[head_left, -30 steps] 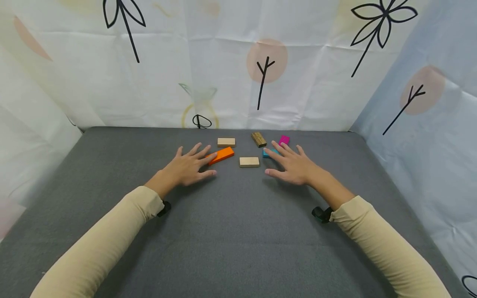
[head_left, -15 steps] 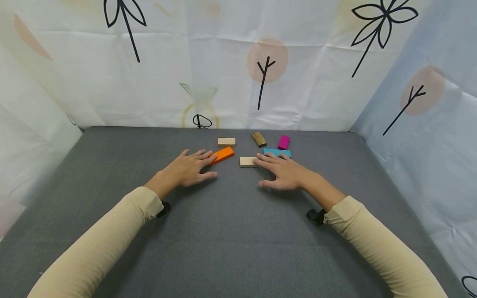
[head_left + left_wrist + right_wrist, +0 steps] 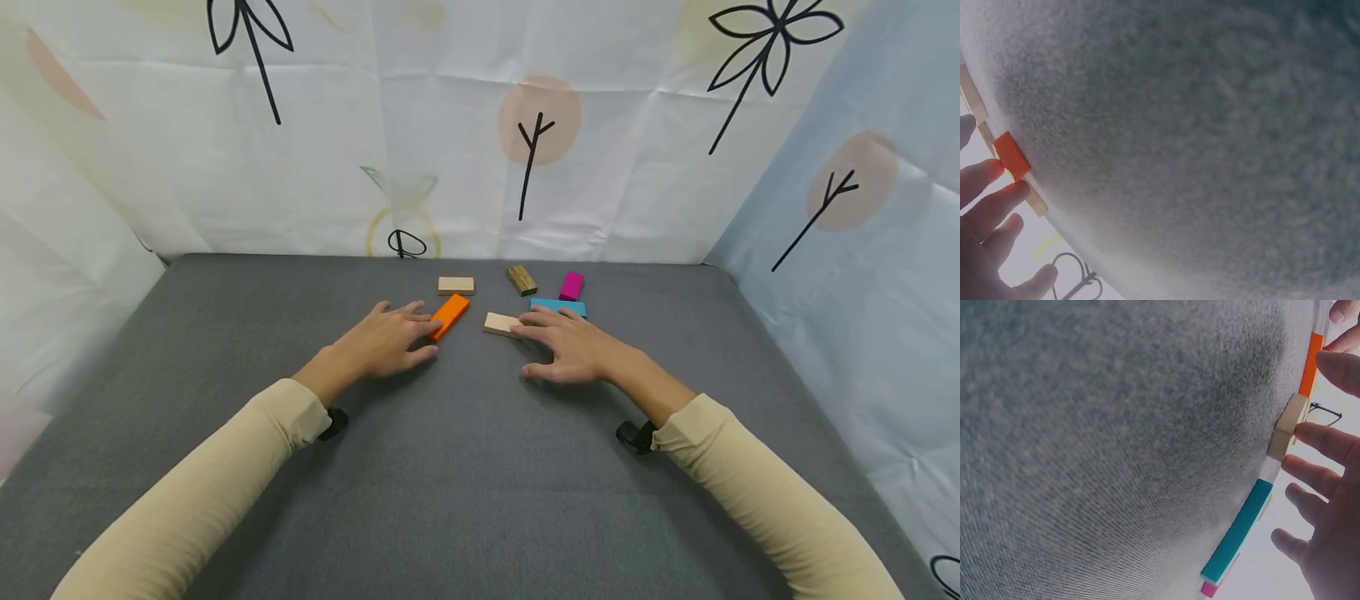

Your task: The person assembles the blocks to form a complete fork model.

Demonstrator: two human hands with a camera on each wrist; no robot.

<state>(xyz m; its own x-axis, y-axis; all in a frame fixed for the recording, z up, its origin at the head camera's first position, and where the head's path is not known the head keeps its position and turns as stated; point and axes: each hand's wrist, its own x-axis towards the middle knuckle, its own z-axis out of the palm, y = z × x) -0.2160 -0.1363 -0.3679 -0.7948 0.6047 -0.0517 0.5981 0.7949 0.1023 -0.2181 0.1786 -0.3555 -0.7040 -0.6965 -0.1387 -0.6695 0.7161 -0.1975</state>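
Observation:
My left hand [image 3: 382, 340] touches the near end of an orange block [image 3: 452, 313] with its fingertips, fingers loosely extended; the left wrist view shows the same block [image 3: 1012, 155] against two fingertips. The right hand [image 3: 573, 346] rests its extended fingers on the right end of a pale wooden block [image 3: 498, 323]. In the right wrist view two fingertips meet that pale block [image 3: 1287, 427]. Just behind the right fingers lies a blue block [image 3: 546, 304], partly covered by them.
Farther back on the grey table [image 3: 480, 450] lie another pale block [image 3: 456, 286], a brown patterned block [image 3: 521, 281] and a magenta block [image 3: 572, 286]. White printed cloth [image 3: 450, 125] stands behind the table and along its sides.
The right hand has come left and nearer, onto the pale block, which has turned slightly. The orange block has turned steeper, its near end now pointing more toward the person.

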